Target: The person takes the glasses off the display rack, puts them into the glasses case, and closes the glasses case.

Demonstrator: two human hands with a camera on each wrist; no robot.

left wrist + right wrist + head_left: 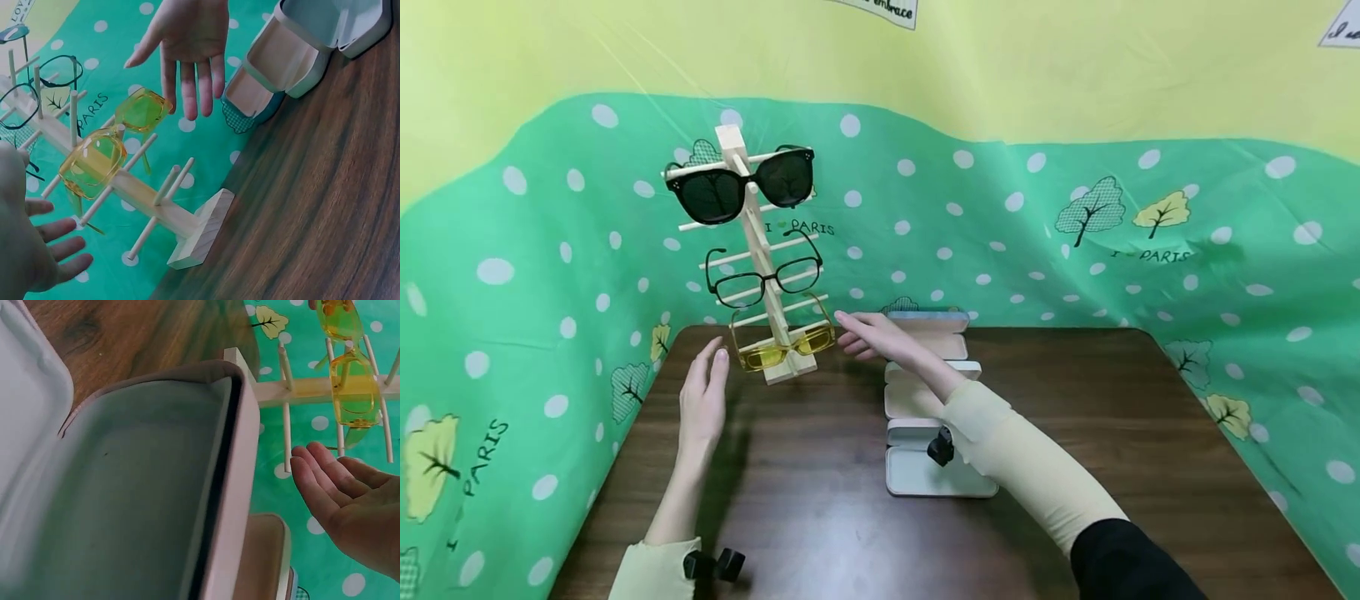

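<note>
A wooden glasses rack with crosswise pegs stands at the back left of the table. Yellow-tinted glasses sit on its lower pegs. To their left, my left hand is held up with its fingers loosely extended and nothing in it. My right hand reaches in from the other side, palm turned toward the rack and fingers extended. In the left wrist view, the right hand's fingertips come right at the edge of one yellow lens. Black-framed clear glasses and black sunglasses hang higher up.
Three open glasses cases stand in a column right of the rack: a front case, a middle case partly behind my right forearm, and a back case. Behind the brown table hangs a green and yellow cloth.
</note>
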